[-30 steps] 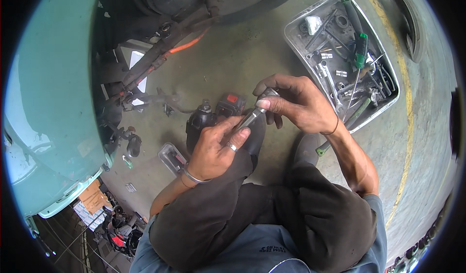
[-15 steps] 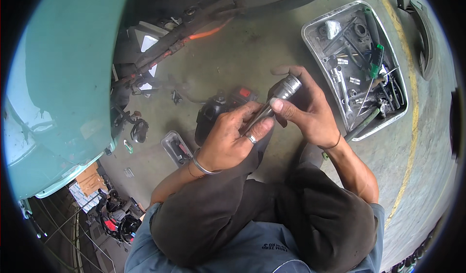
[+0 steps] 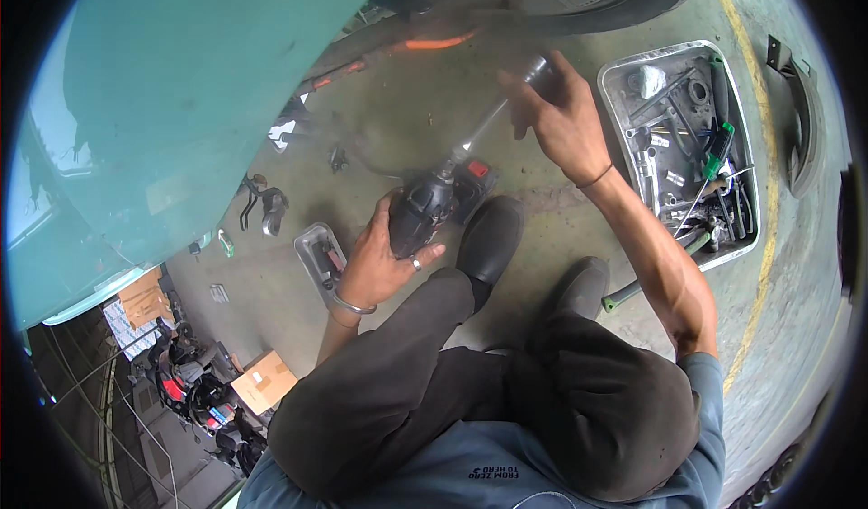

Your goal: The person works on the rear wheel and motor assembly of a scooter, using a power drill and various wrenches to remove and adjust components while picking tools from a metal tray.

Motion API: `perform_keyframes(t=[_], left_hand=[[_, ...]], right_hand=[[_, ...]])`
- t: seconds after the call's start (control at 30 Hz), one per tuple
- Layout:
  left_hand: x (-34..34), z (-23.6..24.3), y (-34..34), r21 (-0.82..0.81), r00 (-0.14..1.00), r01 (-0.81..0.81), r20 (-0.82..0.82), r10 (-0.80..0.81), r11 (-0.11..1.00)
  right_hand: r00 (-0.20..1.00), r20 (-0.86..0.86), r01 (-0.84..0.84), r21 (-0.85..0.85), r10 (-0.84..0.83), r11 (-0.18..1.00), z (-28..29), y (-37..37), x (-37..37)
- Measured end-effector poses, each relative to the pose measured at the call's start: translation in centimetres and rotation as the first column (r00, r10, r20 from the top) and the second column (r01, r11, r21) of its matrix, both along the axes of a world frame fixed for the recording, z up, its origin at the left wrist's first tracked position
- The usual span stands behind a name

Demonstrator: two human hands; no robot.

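Note:
My left hand (image 3: 375,260) is wrapped round the black body of an impact wrench (image 3: 423,211), which has a red patch on its base. From the wrench's nose a thin metal extension bar (image 3: 488,125) runs up to the right. At the bar's far end is a shiny socket (image 3: 536,66), gripped by the fingers of my right hand (image 3: 571,125). Bar and nose meet in line; whether the bar is fully seated I cannot tell. My right fingertips are slightly blurred.
A metal tray (image 3: 608,102) of spanners, sockets and a green-handled screwdriver stands at right. A smaller tray (image 3: 306,249) lies left of the wrench. Teal vehicle bodywork (image 3: 163,129) overhangs the left, with a tyre (image 3: 624,16) at the top. My boots (image 3: 491,238) flank the middle.
My left hand has left the extension bar and taken hold of the impact wrench. My right hand has moved up and away with the socket, bringing the bar to the wrench's nose.

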State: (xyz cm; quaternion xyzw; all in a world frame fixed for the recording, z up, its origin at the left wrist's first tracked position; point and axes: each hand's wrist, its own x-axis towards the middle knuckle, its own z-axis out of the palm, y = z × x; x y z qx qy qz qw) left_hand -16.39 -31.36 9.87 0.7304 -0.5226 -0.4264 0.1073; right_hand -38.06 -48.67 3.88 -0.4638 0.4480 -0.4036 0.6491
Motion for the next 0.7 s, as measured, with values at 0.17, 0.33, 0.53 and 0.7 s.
perform_keyframes(t=[0.17, 0.33, 0.53, 0.7], left_hand=[[0.6, -1.2, 0.7, -0.058, 0.995, 0.028, 0.093, -0.023, 0.998], [-0.3, -1.5, 1.6, -0.153, 0.999, 0.027, 0.046, -0.020, 0.988], [-1.6, -1.5, 1.5, -0.160, 0.995, 0.048, 0.092, -0.034, 0.986], [-1.9, -1.5, 2.1, -0.145, 0.993, 0.056, 0.107, -0.041, 0.988]], right_hand=[[0.994, 0.047, -0.099, 0.045, 0.097, 0.994, -0.5, -1.2, 0.7], [0.992, -0.108, -0.058, 0.041, 0.062, 0.997, 0.9, -0.2, 0.9], [0.922, -0.275, -0.236, 0.153, 0.271, 0.960, 2.9, -1.7, -0.5], [0.929, -0.163, -0.317, 0.114, 0.333, 0.941, 2.3, -0.7, -1.1]])
